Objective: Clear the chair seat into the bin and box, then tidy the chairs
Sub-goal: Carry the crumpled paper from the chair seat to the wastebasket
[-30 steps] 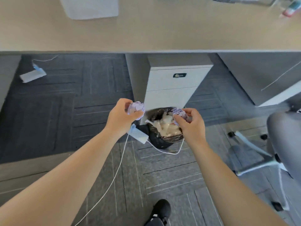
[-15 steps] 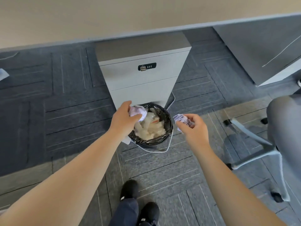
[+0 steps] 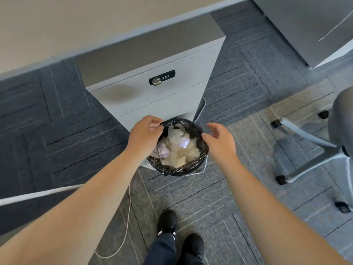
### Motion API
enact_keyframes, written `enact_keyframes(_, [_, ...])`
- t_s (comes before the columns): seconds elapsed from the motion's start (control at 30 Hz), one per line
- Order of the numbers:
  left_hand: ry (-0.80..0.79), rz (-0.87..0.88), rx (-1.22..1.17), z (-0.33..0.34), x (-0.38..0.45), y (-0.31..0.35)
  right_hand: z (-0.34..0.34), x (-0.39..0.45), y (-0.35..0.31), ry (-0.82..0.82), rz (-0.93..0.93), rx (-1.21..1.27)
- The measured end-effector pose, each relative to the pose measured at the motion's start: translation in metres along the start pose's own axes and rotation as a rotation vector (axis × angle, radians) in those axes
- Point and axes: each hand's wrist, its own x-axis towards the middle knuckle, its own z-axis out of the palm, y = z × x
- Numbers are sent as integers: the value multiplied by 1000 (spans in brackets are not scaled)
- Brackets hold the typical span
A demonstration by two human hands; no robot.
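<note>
One bin [image 3: 188, 169], lined with a black bag, is standing on the carpet [image 3: 57, 131] directly in front of one white drawer cabinet [image 3: 152, 92], whose top drawer is carrying a single lock [image 3: 162, 78]. Inside the bin, one lilac wad [image 3: 163, 151] is lying at the left side, and a second, blurred pale wad [image 3: 183, 142] is showing over a heap of whitish waste [image 3: 178, 150]. One chair [image 3: 324, 142] is standing at the right edge, with four castors in view. Two shoes [image 3: 168, 220] are showing at the bottom, and one white cable [image 3: 126, 226] is trailing across the floor.

The left hand [image 3: 145, 134] is hanging palm-down over the bin's left rim, fingers loosely curled and thumb meeting the fingertips at the bag's edge; whether it is pinching the bag cannot be told. The right hand [image 3: 217, 138] is hovering just beside the right rim, fingers spread and slightly bent, gripping nothing. Both forearms are reaching forward from the lower corners and converging on the bin.
</note>
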Motion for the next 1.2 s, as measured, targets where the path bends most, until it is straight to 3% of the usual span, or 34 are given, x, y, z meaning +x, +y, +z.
enact_keyframes(0.2, [-56,123,-64,14,-4,72,-68,-4,-23,169,4,94])
enact_keyframes(0.53, [-278,441,-95,101,-37,254,-262,-25,-23,556,-6,248])
enact_keyframes(0.9, [-496,574,55,322,-97,405,-485,-30,96,776,134,416])
enact_keyframes(1.2, [-707,578,226,504,-122,449,-599,-31,220,909,367,449])
